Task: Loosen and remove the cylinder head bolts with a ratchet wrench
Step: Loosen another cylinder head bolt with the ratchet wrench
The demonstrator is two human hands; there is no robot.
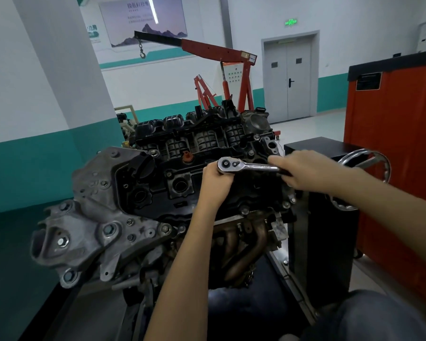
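An engine sits on a stand before me, its black cylinder head cover [172, 193] facing up. A chrome ratchet wrench [246, 165] lies level over the cover's right half, head to the left and handle to the right. My left hand [217, 183] is closed under the ratchet head, around whatever hangs below it; the socket and bolt there are hidden. My right hand [305, 172] grips the wrench's dark handle end. Small bolt heads [244, 210] show along the cover's front edge.
A grey timing cover [91, 225] juts out at the engine's left, the exhaust manifold [244, 244] below the head. A steel handwheel [369, 168] and black stand box [325, 217] stand right, an orange cabinet [391, 143] behind. A red engine crane [221, 70] stands behind.
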